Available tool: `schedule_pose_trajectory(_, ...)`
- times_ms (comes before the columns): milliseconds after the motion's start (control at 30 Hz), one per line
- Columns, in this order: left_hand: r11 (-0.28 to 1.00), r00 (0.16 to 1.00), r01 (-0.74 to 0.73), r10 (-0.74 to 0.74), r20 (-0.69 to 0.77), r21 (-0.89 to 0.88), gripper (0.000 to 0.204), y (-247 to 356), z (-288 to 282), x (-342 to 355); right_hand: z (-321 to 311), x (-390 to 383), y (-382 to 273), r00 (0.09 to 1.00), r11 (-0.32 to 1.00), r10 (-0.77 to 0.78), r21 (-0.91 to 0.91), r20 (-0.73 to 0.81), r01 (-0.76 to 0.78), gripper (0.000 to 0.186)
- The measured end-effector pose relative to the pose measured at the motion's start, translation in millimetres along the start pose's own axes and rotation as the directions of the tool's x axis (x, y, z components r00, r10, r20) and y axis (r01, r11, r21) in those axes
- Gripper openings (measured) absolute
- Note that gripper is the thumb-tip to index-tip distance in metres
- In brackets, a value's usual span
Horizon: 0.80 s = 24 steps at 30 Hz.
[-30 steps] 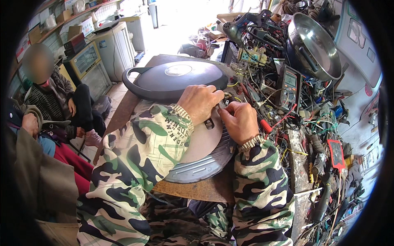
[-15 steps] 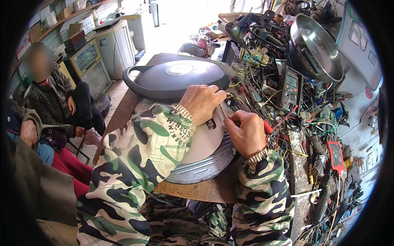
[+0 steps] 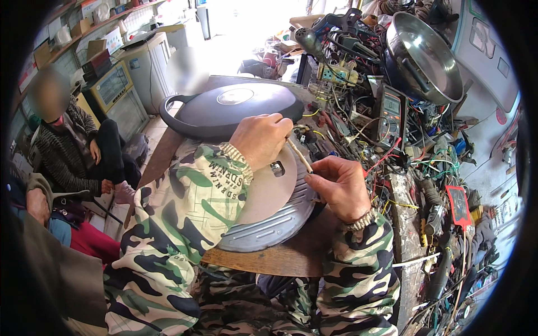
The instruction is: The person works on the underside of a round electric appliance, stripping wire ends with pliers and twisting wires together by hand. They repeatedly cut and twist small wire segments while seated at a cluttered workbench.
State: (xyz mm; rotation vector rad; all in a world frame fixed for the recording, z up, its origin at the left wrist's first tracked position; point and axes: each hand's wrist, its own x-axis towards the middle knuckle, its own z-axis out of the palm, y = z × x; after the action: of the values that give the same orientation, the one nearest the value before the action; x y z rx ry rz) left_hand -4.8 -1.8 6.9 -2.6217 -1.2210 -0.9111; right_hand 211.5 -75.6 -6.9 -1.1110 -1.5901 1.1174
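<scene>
A round grey metal appliance base lies upside down on a wooden board, with a flat tan disc on top of it. My left hand rests on the disc and pinches a thin pale stick-like tool that slants down to the right. My right hand sits curled at the right rim of the base, just below the tool's lower end; whether it grips anything is hidden. A dark round lid with a handle lies just behind.
Tangled wires, a multimeter, tools and a steel pan crowd the bench at right. A red-edged tester lies further right. Two seated people are at left, near boxy appliances.
My left hand has lifted slightly and now holds the thin tool up. My right hand has slid down and right, off the disc to the base's rim.
</scene>
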Motion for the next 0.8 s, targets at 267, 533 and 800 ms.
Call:
schedule_pose_trajectory(267,0.742,0.833,0.546,-0.43,0.348,-0.389,0.028,15,-50,-1,14,0,11,0.965,0.961,-0.209,-0.214,-0.16,0.173,0.013)
schedule_pose_trajectory(533,0.405,0.768,0.638,-0.399,0.502,-0.655,0.034,23,-18,-10,36,7,4,0.775,0.702,-0.612,-0.557,-0.155,0.443,0.014)
schedule_pose_trajectory(800,0.12,0.552,0.77,-0.619,0.559,-0.627,0.024,39,-13,-18,53,-10,4,0.801,0.66,-0.583,-0.655,-0.136,0.369,0.013)
